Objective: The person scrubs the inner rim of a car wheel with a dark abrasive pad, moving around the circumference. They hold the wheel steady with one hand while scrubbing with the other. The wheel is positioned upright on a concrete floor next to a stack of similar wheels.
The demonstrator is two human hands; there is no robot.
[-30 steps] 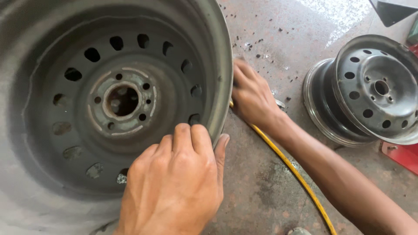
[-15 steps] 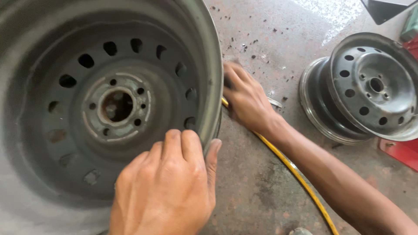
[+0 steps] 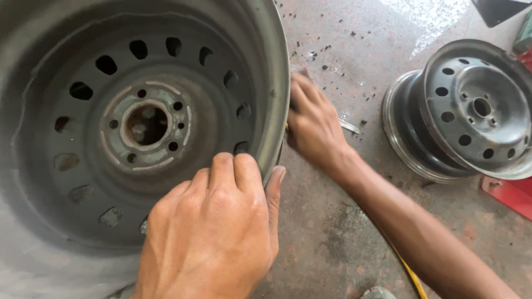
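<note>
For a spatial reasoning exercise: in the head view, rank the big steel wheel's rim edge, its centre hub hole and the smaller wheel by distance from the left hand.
1. Rim edge, under the left hand.
2. Centre hub hole, upper left.
3. Smaller wheel, far right on the floor.

The floor is bare grey-brown concrete [image 3: 354, 221], rough and mottled, with darker stains near the lower centre. Small black crumbs of debris [image 3: 338, 61] are scattered across it toward the far side. A patch of bright daylight [image 3: 426, 16] falls on the far floor, right of centre. At right, a second dull silver steel wheel rim [image 3: 471, 111] lies on the floor, its holed disc face up. A flat red object [image 3: 510, 194] lies just beside it, at the right edge. A dark angular object [image 3: 501, 10] sits at the far right corner, cut off by the frame.
</note>
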